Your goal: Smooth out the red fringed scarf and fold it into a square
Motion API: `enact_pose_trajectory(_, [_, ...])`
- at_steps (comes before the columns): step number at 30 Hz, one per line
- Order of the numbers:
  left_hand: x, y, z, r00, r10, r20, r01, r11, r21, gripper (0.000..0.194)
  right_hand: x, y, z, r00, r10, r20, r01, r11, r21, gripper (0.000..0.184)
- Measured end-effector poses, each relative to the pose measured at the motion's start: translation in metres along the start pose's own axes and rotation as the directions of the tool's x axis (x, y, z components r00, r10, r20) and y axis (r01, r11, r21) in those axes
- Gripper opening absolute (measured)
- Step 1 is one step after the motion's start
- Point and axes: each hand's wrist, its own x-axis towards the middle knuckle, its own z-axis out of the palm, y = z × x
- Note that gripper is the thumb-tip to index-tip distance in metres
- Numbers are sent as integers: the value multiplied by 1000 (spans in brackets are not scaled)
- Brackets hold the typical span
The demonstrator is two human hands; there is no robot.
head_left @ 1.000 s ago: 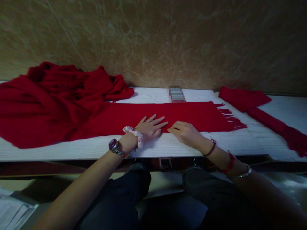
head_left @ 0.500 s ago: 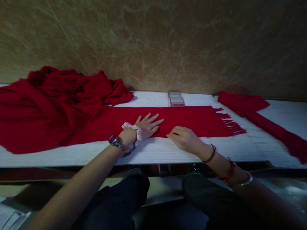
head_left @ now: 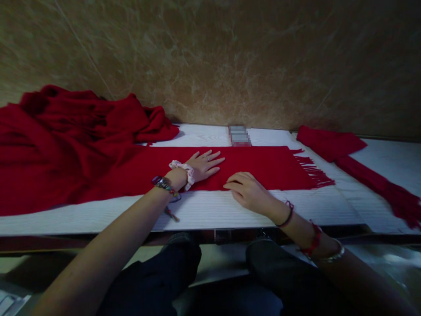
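A red fringed scarf [head_left: 259, 162] lies flat along the white tabletop, its fringe toward the right. My left hand [head_left: 205, 164] rests palm down on the cloth with its fingers spread. Close by on the right, my right hand [head_left: 245, 188] is at the scarf's near edge, fingers curled and tips drawn together. Whatever may be between those fingertips is too small or hidden to make out. To the left the scarf runs into a loose heap of red cloth [head_left: 98, 118].
A folded red scarf [head_left: 332, 142] lies at the right, its fringed tail hanging toward the near edge. Behind the flat cloth is a small blurred-out object [head_left: 239, 135]. A brown marbled wall [head_left: 210, 61] rises at the table's back. The white table [head_left: 197, 210] ends just before my knees.
My left hand has slid slightly toward the wall over the cloth. The fingers of my right hand have shifted a little to the left along the scarf's edge. The view has moved slightly.
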Motion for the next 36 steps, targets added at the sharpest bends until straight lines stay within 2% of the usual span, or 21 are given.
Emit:
enact_pose_trajectory(3, [-3,-10,2,996,-93,-16,93,996,-6,47,-2,1,1,995,60,79,-60,998,-5,35])
enact_pose_trajectory(6, [-6,-25,2,989,-148,-27,148,989,-2,48,-4,0,-1,984,75,164,-70,997,-35,39])
enact_pose_trajectory(10, [-9,-41,5,952,-301,-58,300,954,-17,49,-7,-3,-4,975,80,205,-80,997,-11,39])
enact_pose_trajectory(12, [-9,-44,7,938,-340,-67,339,940,-22,51,-7,-2,-7,972,72,224,-81,996,31,39])
enact_pose_trajectory(15, [-9,-40,7,945,-323,-55,323,946,-11,51,-2,5,-18,976,130,173,-142,988,58,40])
enact_pose_trajectory(17, [-8,-36,7,949,-309,-54,310,951,-2,51,2,19,-27,965,255,63,-256,967,3,43])
enact_pose_trajectory(19, [-9,-32,6,949,-309,-67,309,951,0,51,2,39,-35,913,405,-47,-407,908,-93,47])
enact_pose_trajectory(21, [-9,-31,6,945,-316,-81,316,949,-6,50,-3,62,-38,844,533,-63,-534,822,-195,52])
enact_pose_trajectory(24, [-9,-31,6,945,-320,-66,319,948,-22,51,-17,89,-33,719,688,96,-643,711,-283,55])
enact_pose_trajectory(26, [-9,-32,6,944,-326,-51,324,945,-40,51,-27,97,-28,661,728,181,-665,680,-309,54])
enact_pose_trajectory(28, [-11,-35,6,940,-336,-65,332,941,-63,51,-35,98,-25,648,735,197,-666,673,-321,54])
enact_pose_trajectory(30, [-15,-42,7,926,-372,-66,366,927,-87,51,-40,95,-24,659,731,180,-661,676,-327,54])
enact_pose_trajectory(33, [-24,-57,7,882,-469,-40,463,881,-98,52,-43,94,-26,660,732,170,-658,672,-340,53])
enact_pose_trajectory(36, [-32,-67,8,847,-528,-57,522,848,-93,54,-36,99,-33,632,745,214,-666,663,-342,54])
